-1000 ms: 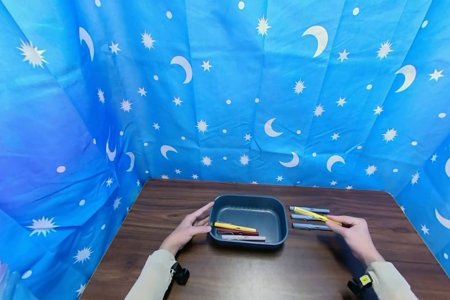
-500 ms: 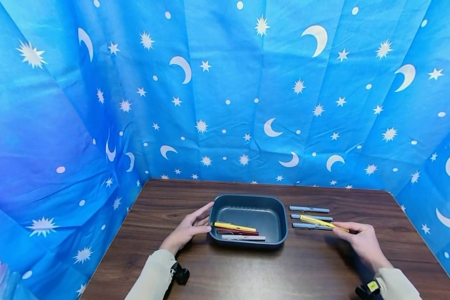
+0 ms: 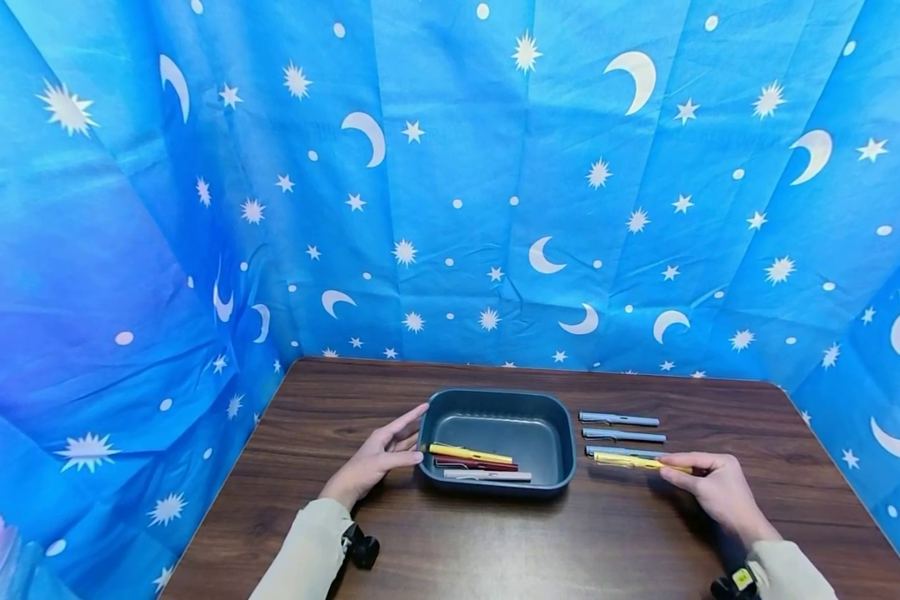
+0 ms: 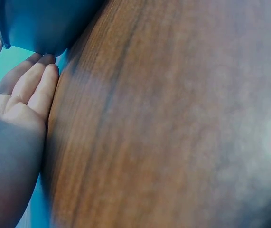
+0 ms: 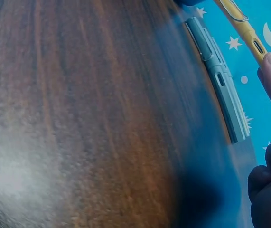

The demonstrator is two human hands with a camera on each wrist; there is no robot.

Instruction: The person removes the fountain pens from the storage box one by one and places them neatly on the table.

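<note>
My right hand [image 3: 720, 490] pinches a yellow pen [image 3: 627, 462] near one end between thumb and fingers. This pen lies level, close along the front of the nearest blue-grey pen [image 3: 598, 451], overlapping it in the head view. In the right wrist view the yellow pen [image 5: 243, 26], with its wire clip and slot window, sits above a blue-grey pen [image 5: 218, 78]. My left hand [image 3: 375, 460] touches the left side of a dark teal rectangular bin [image 3: 495, 490], thumb at the front corner. Its fingers [image 4: 42, 90] reach out straight against the outer wall.
Inside the bin lie a yellow pen [image 3: 471, 454], a dark red pen [image 3: 476, 465] and a silver-white pen [image 3: 487, 477]. Two more blue-grey pens, a far one [image 3: 618, 419] and a middle one [image 3: 624, 435], lie right of it. Starry blue cloth [image 3: 450, 208] hangs behind the brown table [image 3: 465, 558].
My right hand has moved toward me and slightly right, bringing the yellow pen from over the blue-grey pens to the front of the nearest one and turning it parallel. My left hand stayed still.
</note>
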